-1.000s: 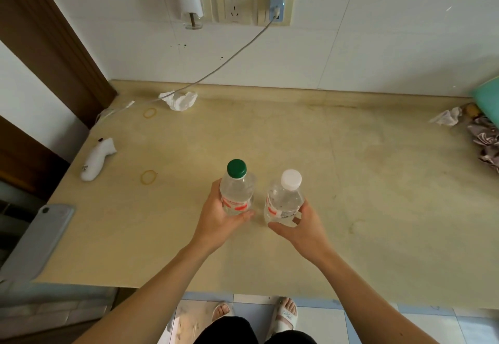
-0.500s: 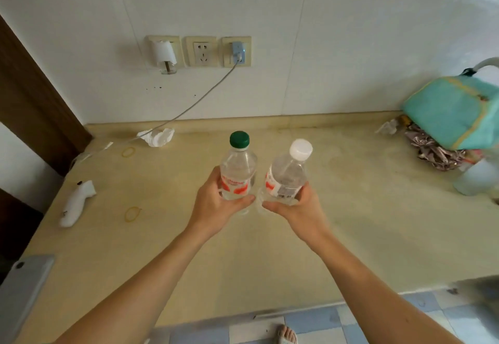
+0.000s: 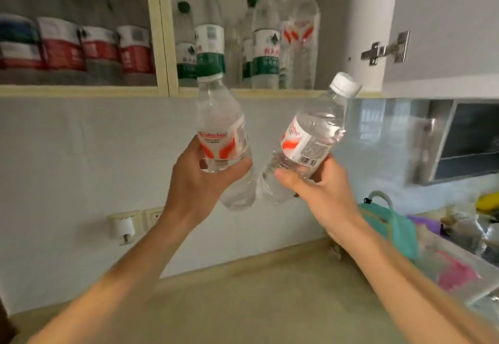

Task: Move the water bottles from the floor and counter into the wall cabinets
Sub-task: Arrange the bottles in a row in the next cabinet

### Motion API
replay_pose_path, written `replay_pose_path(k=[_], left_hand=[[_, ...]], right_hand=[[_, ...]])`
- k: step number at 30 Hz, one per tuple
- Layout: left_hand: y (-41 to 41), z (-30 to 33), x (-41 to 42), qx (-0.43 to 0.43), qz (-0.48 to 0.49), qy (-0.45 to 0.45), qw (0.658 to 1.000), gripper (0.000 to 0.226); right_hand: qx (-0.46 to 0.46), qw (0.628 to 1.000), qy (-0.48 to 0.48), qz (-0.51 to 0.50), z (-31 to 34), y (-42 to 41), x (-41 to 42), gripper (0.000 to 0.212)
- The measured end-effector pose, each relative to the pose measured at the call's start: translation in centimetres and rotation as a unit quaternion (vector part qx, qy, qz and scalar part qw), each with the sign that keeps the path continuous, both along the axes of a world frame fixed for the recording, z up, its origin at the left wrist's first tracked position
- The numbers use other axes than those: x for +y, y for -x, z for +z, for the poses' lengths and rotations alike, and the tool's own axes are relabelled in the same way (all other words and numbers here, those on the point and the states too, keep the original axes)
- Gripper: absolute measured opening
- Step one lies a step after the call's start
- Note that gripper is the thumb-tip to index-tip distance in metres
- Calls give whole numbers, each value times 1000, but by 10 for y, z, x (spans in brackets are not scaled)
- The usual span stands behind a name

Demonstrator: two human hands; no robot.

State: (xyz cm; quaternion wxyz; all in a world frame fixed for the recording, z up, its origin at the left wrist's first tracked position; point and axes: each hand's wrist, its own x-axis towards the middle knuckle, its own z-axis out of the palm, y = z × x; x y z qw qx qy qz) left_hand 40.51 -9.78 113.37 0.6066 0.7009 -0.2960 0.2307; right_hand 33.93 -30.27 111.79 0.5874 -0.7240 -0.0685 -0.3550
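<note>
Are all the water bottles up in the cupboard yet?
Not all. Many bottles already stand in the open wall cabinet. Two more are on their way: the left hand grips one bottle, its cap against the shelf, and the right hand grips a white-capped bottle, tilted. Both are below the shelf and must go in. The floor is not in view.

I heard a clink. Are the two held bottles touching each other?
Cannot tell. In the head view the left bottle and right bottle converge at their bases, which seem to overlap without showing clear contact or gap.
</note>
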Motion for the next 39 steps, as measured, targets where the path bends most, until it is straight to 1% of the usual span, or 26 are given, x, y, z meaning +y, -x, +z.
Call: replay_pose_path(k=[5, 10, 12, 16, 19, 21, 23, 26, 30, 31, 33, 36, 37, 39], left_hand=[[7, 95, -38, -84, 8, 17, 996, 57], [-3, 165, -76, -132, 18, 29, 991, 46], [-13, 183, -92, -126, 33, 21, 991, 44], [-41, 201, -127, -55, 75, -18, 995, 42], [-63, 201, -146, -31, 117, -51, 991, 34], [-74, 202, -153, -31, 147, -60, 987, 29], [-83, 203, -158, -37, 173, -70, 982, 29], [-91, 202, -162, -44, 189, -78, 978, 32], [-95, 199, -163, -42, 205, -76, 975, 39], [-96, 199, -163, -39, 208, -78, 974, 42], [-99, 199, -162, -24, 197, -79, 977, 47], [-106, 201, -157, -8, 147, -79, 986, 53], [-109, 201, -156, -8, 130, -75, 989, 59], [-116, 200, -157, 0, 84, -50, 995, 80]], right_hand=[[-88, 996, 24, 5, 89, -1, -47, 44], [-122, 991, 61, -6, 167, -18, -97, 33], [-115, 990, 78, -4, 191, -30, -115, 34], [-79, 993, 93, -8, 224, -59, -146, 46], [-39, 994, 99, -34, 232, -83, -164, 60], [-4, 992, 116, -59, 227, -97, -175, 68], [22, 986, 137, -88, 219, -111, -182, 72], [29, 982, 140, -123, 210, -127, -191, 70], [8, 973, 163, -165, 199, -137, -195, 55], [3, 970, 169, -177, 196, -139, -196, 54], [5, 964, 183, -194, 192, -141, -196, 59], [8, 957, 199, -212, 188, -140, -194, 71], [8, 955, 202, -216, 186, -139, -193, 74], [10, 953, 206, -223, 183, -138, -192, 78]])
